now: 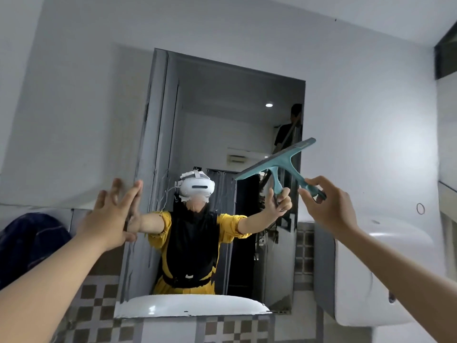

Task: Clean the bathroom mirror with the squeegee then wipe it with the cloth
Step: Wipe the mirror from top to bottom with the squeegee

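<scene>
The tall rectangular mirror [222, 100] hangs on the white wall in the middle of the view, with streaks along its left strip. My right hand [326, 206] holds the teal squeegee [279, 159] by the end of its handle. The squeegee's blade tilts up to the right against the mirror's right half. My left hand [111, 216] is open, fingers spread, with the fingertips at the mirror's left edge. No cloth shows in the view.
A white dispenser [366, 280] is mounted on the wall to the right of the mirror. A dark blue fabric [29, 243] hangs at the left. Brown and white checkered tiles [99, 305] cover the lower wall. The mirror reflects me, a white basin rim and another person.
</scene>
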`<state>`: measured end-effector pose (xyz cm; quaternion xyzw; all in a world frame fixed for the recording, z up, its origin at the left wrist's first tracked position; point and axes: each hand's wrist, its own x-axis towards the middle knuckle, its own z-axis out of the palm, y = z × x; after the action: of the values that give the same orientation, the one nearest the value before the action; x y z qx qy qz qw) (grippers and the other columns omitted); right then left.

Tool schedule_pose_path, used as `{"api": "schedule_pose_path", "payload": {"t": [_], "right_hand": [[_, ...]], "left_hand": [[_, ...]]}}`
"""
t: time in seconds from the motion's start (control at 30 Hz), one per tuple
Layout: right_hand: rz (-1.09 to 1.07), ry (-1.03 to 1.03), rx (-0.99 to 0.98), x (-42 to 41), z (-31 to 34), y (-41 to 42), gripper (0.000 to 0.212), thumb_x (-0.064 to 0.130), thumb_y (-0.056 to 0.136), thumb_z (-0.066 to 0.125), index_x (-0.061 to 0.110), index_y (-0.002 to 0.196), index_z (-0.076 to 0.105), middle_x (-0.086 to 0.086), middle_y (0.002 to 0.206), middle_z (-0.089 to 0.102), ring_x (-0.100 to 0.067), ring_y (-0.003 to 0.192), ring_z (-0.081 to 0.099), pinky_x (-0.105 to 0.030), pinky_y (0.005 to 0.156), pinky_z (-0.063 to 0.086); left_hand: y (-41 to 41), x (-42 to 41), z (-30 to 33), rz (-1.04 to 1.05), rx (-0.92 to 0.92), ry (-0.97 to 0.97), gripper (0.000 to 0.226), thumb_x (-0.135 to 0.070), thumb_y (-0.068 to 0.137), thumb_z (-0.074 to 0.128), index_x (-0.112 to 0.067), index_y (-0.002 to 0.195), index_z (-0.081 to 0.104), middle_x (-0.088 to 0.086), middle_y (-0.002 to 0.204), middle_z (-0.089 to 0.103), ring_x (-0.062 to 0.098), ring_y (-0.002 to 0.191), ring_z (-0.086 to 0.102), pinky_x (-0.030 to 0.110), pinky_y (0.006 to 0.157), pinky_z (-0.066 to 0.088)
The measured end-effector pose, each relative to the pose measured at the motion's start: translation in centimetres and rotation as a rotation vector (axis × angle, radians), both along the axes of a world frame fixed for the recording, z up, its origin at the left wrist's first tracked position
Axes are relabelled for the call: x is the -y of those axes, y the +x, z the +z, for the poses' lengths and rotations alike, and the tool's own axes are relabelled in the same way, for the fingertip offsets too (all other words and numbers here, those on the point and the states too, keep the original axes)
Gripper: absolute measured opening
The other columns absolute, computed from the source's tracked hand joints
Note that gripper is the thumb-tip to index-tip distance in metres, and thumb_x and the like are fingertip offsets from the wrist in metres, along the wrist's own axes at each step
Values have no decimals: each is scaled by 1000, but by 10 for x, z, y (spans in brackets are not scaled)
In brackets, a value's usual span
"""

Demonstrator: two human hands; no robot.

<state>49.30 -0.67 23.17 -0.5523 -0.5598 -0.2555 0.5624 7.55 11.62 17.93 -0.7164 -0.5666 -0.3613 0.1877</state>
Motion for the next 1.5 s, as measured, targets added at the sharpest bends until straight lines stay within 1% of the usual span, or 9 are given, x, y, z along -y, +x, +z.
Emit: {"api": "schedule_pose_path", "payload": {"t": [0.17,0.37,0.53,0.73,0.83,1.0,1.17,1.3,1.5], "right_hand": [[99,-31,-142,-13,-24,-48,17,33,94,54,23,106,46,-5,71,63,-27,52,59,-33,46,46],[229,42,-534,-30,-17,-114,17,33,96,50,23,105,40,3,87,56,-19,66,57,-38,61,51],[291,28,-783,-32,-1,-149,20,36,96,47,23,104,35,-4,82,58,-17,56,53,-30,50,41],[323,45,-901,-32,5,-193,21,35,96,47,20,105,35,-6,87,58,-21,64,59,-29,50,43],[382,47,-901,-38,0,-225,19,33,95,50,20,100,36,-9,93,61,-25,69,62,-31,56,47],[503,20,-875,-39,-5,-282,19,28,96,51,18,98,35,-9,82,60,-19,49,55,-22,37,41],[482,-37,-766,-43,-17,-322,18,36,93,49,28,92,34,4,77,57,-22,64,63,-43,70,57],[428,-55,-623,-55,-30,-344,21,42,89,50,37,85,30,6,70,57,-33,79,66,-58,88,49],[404,-47,-371,-49,-52,-321,17,37,93,53,29,101,40,1,67,60,-25,70,63,-48,65,58]], "left_hand": [[-3,-2,0,-26,4,-6,138,-31,66,82,-53,124,-41,8,154,-27,40,142,-5,57,107,33],[-4,-3,-1,-51,-5,-12,137,-27,68,80,-53,123,-43,10,153,-29,42,142,-6,56,105,37],[-3,-2,-1,-6,-31,-13,128,-34,72,76,-45,133,-36,14,154,-25,43,142,-3,56,112,19],[-4,-1,-3,-17,-52,15,124,-41,73,74,-41,137,-32,18,154,-23,46,141,0,54,114,13],[-5,-3,-4,-1,-86,67,127,-49,68,75,-37,139,-30,21,155,-16,48,140,8,53,113,17],[-8,-1,-5,29,-146,104,127,-57,69,71,-33,139,-32,22,155,-13,46,140,12,51,113,17],[-17,0,-13,-38,-125,107,113,-56,78,62,-37,135,-34,22,155,-16,41,143,6,51,115,12],[-29,-5,-34,-57,-115,140,102,-60,80,56,-38,143,-22,22,155,-14,39,144,4,54,113,12],[-33,-10,-57,-84,-155,160,104,-62,76,59,-42,142,-20,20,153,-17,40,142,-8,56,111,10]]}}
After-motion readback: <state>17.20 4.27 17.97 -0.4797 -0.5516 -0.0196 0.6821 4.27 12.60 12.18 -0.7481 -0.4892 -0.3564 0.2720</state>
